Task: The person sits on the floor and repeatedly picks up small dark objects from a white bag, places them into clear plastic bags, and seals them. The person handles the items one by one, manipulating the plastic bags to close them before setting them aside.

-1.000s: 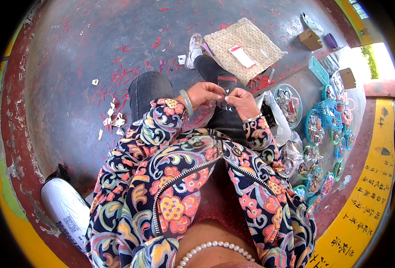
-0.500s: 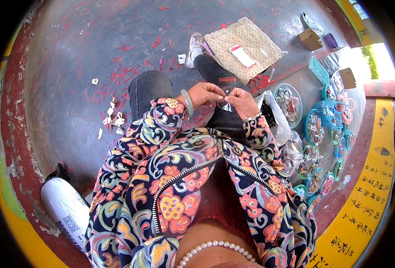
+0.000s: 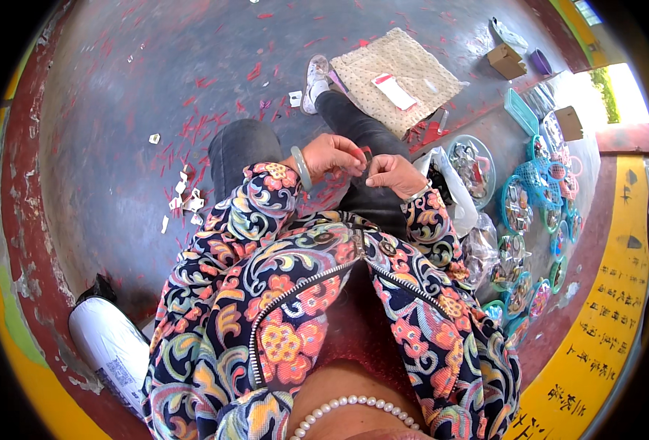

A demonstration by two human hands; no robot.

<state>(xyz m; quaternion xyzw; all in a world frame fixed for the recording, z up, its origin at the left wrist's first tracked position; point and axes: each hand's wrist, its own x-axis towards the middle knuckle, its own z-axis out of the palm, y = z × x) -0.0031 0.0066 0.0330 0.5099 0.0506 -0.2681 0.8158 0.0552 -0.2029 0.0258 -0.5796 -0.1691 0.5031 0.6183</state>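
Above my lap, my left hand (image 3: 330, 156) is closed, its fingertips pinching a small clear packet with a red strip (image 3: 360, 153). Most of the packet is hidden by the fingers or too see-through to make out. A pale green bangle (image 3: 301, 169) circles that wrist. Just to the right, my right hand (image 3: 398, 176) has thumb and forefinger pressed together, a little apart from the left fingertips. Whatever it pinches is too small to make out. Beyond my hands, a white packet with a red end (image 3: 395, 92) lies on a patterned beige cloth (image 3: 354, 64).
Several baskets of small goods, among them a blue one (image 3: 506, 205) and a round tub (image 3: 492, 176), stand at the right beside a white plastic bag (image 3: 459, 192). Red strips (image 3: 255, 71) and white scraps (image 3: 192, 200) litter the floor. A white sack (image 3: 104, 337) lies at the lower left.
My hands have drawn slightly apart. The clear packet, stretched upright between both hands before, is now mostly bunched at my left fingertips, with its red strip lower.
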